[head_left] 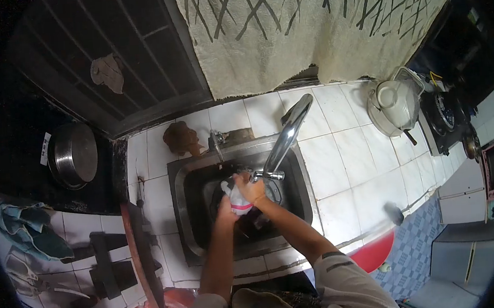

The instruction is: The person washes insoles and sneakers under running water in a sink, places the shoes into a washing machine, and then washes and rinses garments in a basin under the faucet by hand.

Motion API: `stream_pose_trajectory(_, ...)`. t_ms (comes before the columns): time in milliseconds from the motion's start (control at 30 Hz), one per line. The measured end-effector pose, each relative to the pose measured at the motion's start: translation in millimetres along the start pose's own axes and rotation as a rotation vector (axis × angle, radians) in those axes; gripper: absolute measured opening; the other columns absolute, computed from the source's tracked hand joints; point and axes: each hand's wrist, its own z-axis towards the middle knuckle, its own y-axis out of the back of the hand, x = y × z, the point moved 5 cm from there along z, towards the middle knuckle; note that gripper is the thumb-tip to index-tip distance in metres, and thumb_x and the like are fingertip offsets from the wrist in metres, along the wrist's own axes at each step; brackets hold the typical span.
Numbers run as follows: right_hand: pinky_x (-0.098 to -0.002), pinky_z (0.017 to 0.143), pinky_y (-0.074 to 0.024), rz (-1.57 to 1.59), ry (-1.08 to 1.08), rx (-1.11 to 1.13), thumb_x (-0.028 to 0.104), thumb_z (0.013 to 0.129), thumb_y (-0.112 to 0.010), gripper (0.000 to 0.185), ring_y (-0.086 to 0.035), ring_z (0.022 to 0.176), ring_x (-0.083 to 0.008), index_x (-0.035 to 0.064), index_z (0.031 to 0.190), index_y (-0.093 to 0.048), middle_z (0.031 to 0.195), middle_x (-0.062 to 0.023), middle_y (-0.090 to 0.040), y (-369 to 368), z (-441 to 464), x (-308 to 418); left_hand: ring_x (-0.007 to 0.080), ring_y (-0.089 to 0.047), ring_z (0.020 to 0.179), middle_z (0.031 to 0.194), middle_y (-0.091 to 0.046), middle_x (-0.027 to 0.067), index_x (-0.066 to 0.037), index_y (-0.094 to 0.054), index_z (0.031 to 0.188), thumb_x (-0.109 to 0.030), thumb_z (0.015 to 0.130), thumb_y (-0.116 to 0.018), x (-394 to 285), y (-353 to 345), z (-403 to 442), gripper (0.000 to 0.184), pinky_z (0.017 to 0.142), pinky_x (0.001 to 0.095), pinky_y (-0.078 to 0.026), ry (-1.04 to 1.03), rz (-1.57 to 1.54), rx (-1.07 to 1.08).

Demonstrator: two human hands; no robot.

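Note:
A white cloth with a pink band (pixel 240 201) is held between both hands, over the dark basin of the steel sink (pixel 302 193). My left hand (pixel 226 208) grips its left and lower side. My right hand (pixel 252 189) is closed on its upper right side, right beside the end of the chrome faucet (pixel 287 137). Beneath the hands, dishes and dark things lie in the basin, too shaded to make out. A small tap (pixel 218 144) stands at the sink's back edge.
A brown cloth (pixel 180 138) lies behind the sink on the white tiled counter (pixel 347 158). Pale containers (pixel 392 106) stand at the right, near a stove (pixel 442 114). Metal pans (pixel 75 154) are at the left. A patterned curtain (pixel 262 44) hangs behind.

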Motion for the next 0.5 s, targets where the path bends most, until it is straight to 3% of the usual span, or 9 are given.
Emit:
stream_pose_trajectory(33,-0.0359,0.066,-0.0466,-0.004,0.0,0.001,0.037,0.08,-0.051,0.036,-0.06,0.076,-0.0284,0.0037,0.092,-0.06,0.083,-0.0126,-0.062,-1,1,-4,0.0249,-0.052,0.1,0.111,-0.053,0.0113,-0.006,-0.045,0.115,-0.039,0.087,-0.036,-3,-4,-2,0.044,0.086,0.0384,-0.043,0.0,-0.004,0.001)
stream_pose_trajectory(100,-0.0333,0.067,-0.0461,0.682,-0.052,0.166,0.041,0.082,-0.049,0.044,-0.059,0.076,-0.0236,0.0038,0.105,-0.055,0.085,-0.0084,-0.062,-19,3,-13,0.0214,-0.054,0.098,0.109,-0.055,0.0091,-0.007,-0.05,0.111,-0.03,0.088,-0.036,-7,4,-14,0.035,0.086,0.0359,-0.043,0.121,0.002,-0.188)
stream_pose_trajectory(133,-0.0308,0.069,-0.0451,0.693,-0.075,0.415,0.044,0.08,-0.052,0.052,-0.057,0.078,-0.0206,0.0042,0.113,-0.05,0.085,-0.0081,-0.06,-30,4,-17,0.0204,-0.054,0.097,0.106,-0.056,0.0082,-0.007,-0.051,0.11,-0.033,0.088,-0.038,-10,7,-14,0.036,0.085,0.035,-0.044,0.144,0.038,-0.269)
stream_pose_trajectory(167,-0.0308,0.069,-0.0451,0.691,-0.077,0.418,0.044,0.08,-0.052,0.052,-0.057,0.078,-0.0206,0.0042,0.113,-0.05,0.085,-0.0081,-0.06,-30,1,-25,0.0204,-0.054,0.097,0.106,-0.056,0.0082,-0.007,-0.051,0.11,-0.033,0.088,-0.038,-14,9,-23,0.036,0.085,0.035,-0.044,0.144,0.034,-0.27)
stream_pose_trajectory(200,-0.03,0.07,-0.0448,0.541,-0.104,0.444,0.042,0.078,-0.056,0.051,-0.056,0.079,-0.0195,0.0041,0.112,-0.051,0.085,-0.0093,-0.06,-9,-9,-7,0.0202,-0.055,0.096,0.105,-0.056,0.0076,-0.007,-0.051,0.109,-0.034,0.088,-0.039,-38,-13,-42,0.036,0.085,0.0347,-0.044,-0.076,0.695,-0.19)
stream_pose_trajectory(267,-0.0282,0.07,-0.0446,0.426,-0.147,0.352,0.039,0.075,-0.062,0.049,-0.055,0.08,-0.0174,0.0024,0.106,-0.053,0.084,-0.0113,-0.059,-20,-8,-22,0.0186,-0.055,0.093,0.102,-0.057,0.007,-0.008,-0.052,0.108,-0.034,0.085,-0.046,-24,5,-22,0.035,0.082,0.0336,-0.045,0.103,0.206,-0.307)
stream_pose_trajectory(400,-0.0279,0.064,-0.0449,0.449,-0.046,0.063,0.038,0.075,-0.062,0.043,-0.056,0.071,-0.0159,-0.0001,0.094,-0.056,0.078,-0.0087,-0.059,-15,-18,-11,0.0192,-0.056,0.091,0.101,-0.058,0.0069,-0.009,-0.053,0.107,-0.032,0.08,-0.054,-18,18,-17,0.036,0.078,0.0335,-0.046,0.201,0.432,-0.108)
stream_pose_trajectory(467,-0.0305,0.055,-0.0445,0.79,-0.229,0.078,0.032,0.076,-0.061,0.034,-0.055,0.061,-0.016,-0.0002,0.081,-0.055,0.07,-0.0074,-0.057,-32,-14,-27,0.0258,-0.054,0.096,0.106,-0.056,0.0113,-0.007,-0.05,0.111,-0.048,0.082,-0.042,-36,-73,-52,0.051,0.08,0.0335,-0.044,0.224,0.099,-0.39)
stream_pose_trajectory(500,-0.0305,0.055,-0.0445,0.789,-0.226,0.078,0.032,0.076,-0.061,0.034,-0.055,0.061,-0.016,-0.0002,0.081,-0.055,0.07,-0.0074,-0.057,-30,-13,-25,0.0252,-0.054,0.094,0.103,-0.057,0.0111,-0.006,-0.052,0.108,-0.047,0.082,-0.042,-22,-33,-14,0.05,0.078,0.0338,-0.044,0.087,0.193,-0.367)
